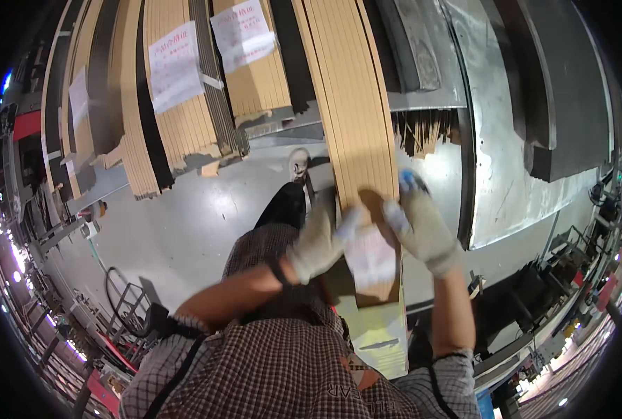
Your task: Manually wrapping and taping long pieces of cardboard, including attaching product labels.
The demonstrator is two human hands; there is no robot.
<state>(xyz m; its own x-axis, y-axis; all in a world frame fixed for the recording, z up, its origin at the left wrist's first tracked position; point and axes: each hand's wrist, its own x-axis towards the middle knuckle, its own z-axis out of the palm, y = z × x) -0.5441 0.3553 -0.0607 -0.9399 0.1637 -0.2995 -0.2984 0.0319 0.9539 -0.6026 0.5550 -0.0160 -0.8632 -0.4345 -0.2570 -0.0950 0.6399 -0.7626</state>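
Note:
A long bundle of tan strips (353, 105) with thin dark lines between them runs from the far middle toward me. Near its close end lies a white paper label (372, 257) with faint reddish print. My left hand (321, 237), in a pale work glove, is at the bundle's left side, thumb over the top by the label's upper edge. Opposite it, my right hand (424, 227), gloved alike with bluish fingertips, holds the right side with its thumb on top. Both hands look closed about the bundle; some fingers are hidden or blurred. Beneath the near end is a yellow-green surface (384, 339).
More tan bundles (178, 126), some labelled, lie side by side at the far left, dark strips between them. A metal-topped table (513, 188) with dark bars (569, 105) stands at right. A wire-frame cart (129, 307) is at lower left, above the grey floor (185, 216).

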